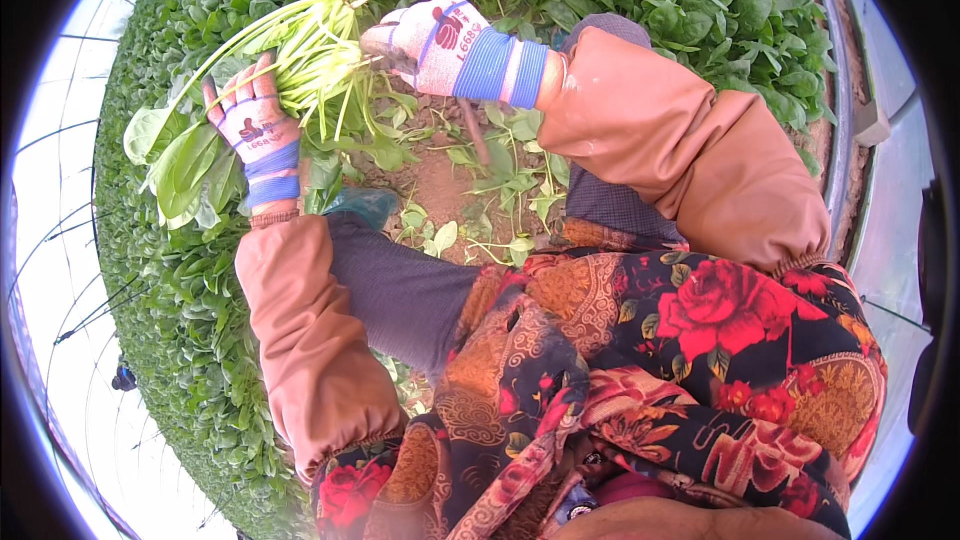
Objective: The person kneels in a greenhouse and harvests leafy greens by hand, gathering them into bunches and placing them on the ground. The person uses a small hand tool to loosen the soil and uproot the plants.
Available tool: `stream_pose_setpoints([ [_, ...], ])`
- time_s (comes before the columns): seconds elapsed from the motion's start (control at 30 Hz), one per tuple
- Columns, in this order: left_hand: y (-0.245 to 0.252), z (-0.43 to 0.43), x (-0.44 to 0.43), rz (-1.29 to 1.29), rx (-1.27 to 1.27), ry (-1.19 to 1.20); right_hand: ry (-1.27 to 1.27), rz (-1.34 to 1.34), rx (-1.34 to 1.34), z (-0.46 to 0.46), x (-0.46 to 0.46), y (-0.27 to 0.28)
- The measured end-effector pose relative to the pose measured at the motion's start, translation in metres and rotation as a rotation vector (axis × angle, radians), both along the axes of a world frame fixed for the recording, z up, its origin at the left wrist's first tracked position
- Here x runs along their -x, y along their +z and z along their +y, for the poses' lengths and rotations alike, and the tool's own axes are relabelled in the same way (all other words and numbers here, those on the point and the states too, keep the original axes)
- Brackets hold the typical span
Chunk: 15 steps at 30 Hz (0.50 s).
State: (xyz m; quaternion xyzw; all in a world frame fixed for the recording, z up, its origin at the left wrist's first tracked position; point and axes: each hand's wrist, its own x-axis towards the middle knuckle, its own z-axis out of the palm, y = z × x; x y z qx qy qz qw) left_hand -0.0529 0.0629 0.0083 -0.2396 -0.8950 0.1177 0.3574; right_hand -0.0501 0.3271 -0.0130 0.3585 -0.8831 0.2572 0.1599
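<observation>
A bunch of leafy greens, which looks like spinach [319, 52], lies across my left hand [253, 109], its pale stems and cut root ends towards the right and its broad leaves hanging left. My left hand, in a white and blue knit glove, has its fingers around the stems. My right hand [431, 45], gloved alike, is at the root ends on the bunch's right side, fingers bent; whether it grips anything cannot be told. Below my right wrist a thin brown rod or handle [472, 131] slants over the soil; its upper end is hidden.
Dense rows of growing greens [180, 300] stand at left and along the top. Loose leaves [517, 187] litter the bare soil [431, 176] between my knees. Blue-green plastic [364, 204] lies by my left knee. A pipe [834, 90] and plastic sheeting [892, 217] run along the right.
</observation>
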Motion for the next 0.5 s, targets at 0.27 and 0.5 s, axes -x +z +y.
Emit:
stream_pose_setpoints([
  [0.27,-0.021,-0.018,0.013,-0.017,-0.063,0.036,0.012,-0.005,0.14,0.013,0.004,0.007],
  [0.5,-0.011,-0.036,0.011,0.049,-0.009,0.091,0.14,-0.186,0.466,0.02,0.025,-0.006],
])
